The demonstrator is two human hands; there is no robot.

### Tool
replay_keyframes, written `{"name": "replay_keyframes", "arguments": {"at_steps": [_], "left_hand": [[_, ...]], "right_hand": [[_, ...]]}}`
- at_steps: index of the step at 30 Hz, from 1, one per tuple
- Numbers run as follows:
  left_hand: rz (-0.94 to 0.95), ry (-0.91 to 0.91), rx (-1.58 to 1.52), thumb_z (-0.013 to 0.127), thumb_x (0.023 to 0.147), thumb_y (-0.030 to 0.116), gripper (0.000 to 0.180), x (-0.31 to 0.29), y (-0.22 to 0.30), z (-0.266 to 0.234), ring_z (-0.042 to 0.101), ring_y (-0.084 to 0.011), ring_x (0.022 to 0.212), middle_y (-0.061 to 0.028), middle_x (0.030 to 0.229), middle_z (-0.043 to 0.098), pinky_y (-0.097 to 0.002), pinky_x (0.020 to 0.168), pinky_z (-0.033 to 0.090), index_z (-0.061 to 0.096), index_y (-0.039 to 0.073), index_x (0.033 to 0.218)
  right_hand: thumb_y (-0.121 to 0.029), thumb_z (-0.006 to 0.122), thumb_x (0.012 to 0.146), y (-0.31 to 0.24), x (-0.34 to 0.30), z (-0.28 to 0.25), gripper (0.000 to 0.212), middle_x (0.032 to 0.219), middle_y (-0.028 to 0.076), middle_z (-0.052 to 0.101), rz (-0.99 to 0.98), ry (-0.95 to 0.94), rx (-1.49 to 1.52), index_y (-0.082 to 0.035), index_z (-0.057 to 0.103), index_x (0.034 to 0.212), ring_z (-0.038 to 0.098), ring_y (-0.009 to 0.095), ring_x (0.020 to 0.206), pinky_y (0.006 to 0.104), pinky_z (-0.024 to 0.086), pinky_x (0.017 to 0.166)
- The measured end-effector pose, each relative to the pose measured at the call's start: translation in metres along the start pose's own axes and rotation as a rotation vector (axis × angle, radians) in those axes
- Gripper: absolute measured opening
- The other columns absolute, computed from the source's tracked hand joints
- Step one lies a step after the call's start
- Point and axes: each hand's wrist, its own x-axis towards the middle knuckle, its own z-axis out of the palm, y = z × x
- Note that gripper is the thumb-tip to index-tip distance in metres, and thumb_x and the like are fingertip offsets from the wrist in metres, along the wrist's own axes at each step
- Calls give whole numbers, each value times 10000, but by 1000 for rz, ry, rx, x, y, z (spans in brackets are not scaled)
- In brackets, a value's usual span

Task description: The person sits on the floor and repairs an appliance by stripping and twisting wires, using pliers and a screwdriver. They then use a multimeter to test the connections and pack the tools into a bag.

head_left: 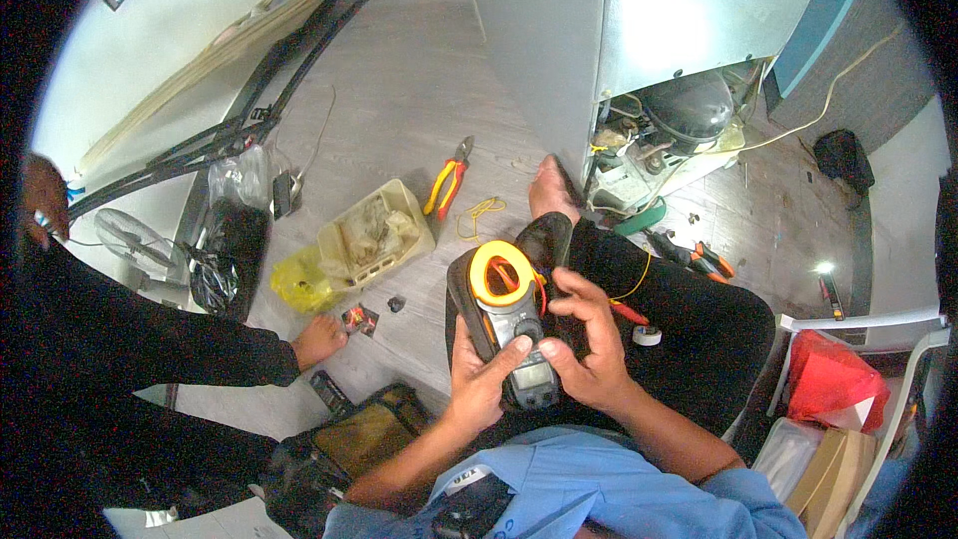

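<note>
A grey clamp meter [531, 364] with an orange jaw [502, 274] is held above my lap, its dial and small screen facing up. My left hand [477, 379] wraps its left side, thumb lying across the front by the dial. My right hand [597, 359] is at its right side, fingers apart and bent, thumb tip by the dial. A dark case [464, 289] lies against the meter's left side. Something red shows through the jaw. Past my right hand, a red-handled tool [629, 313] and a white tape roll [647, 336] rest on my dark trouser leg.
An appliance [539, 50] with its compressor [689, 105] exposed stands ahead. Red-yellow pliers [447, 182] lie beside a cream plastic basket [407, 202]. Another person's foot [319, 341] is at the left, near a tool bag [374, 429]. A white-framed rack [860, 321] stands at my right.
</note>
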Motion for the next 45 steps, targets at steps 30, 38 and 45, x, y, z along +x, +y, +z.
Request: {"name": "replay_keyframes", "arguments": {"at_steps": [30, 38, 45], "left_hand": [[67, -170, 345, 776, 833, 63, 615, 37, 4, -54, 605, -186, 1117, -80, 1235, 618, -352, 970, 505, 449, 56, 1354], [281, -565, 973, 830, 741, 49, 629, 25, 49, -51, 649, -225, 1124, -160, 1231, 653, -357, 927, 526, 526, 43, 1292], [571, -577, 1262, 775, 673, -10, 699, 20, 66, -26, 618, -371, 1156, -200, 1276, 608, -422, 942, 528, 511, 77, 1314]], "right_hand": [[-202, 674, 901, -36, 14, -33, 313, 1214, 204, 615, -37, -225, -352, 6, 655, 1133, 616, 359, 1112, 423, 484, 986], [-355, 550, 1003, -40, 71, -79, 381, 840, 135, 666, 654, -820, 72, 16, 632, 983, 653, 222, 774, 344, 516, 672], [-238, 523, 985, -46, 73, -70, 253, 785, 152, 611, 142, -741, -318, -15, 600, 895, 646, 290, 728, 436, 515, 681]]}}
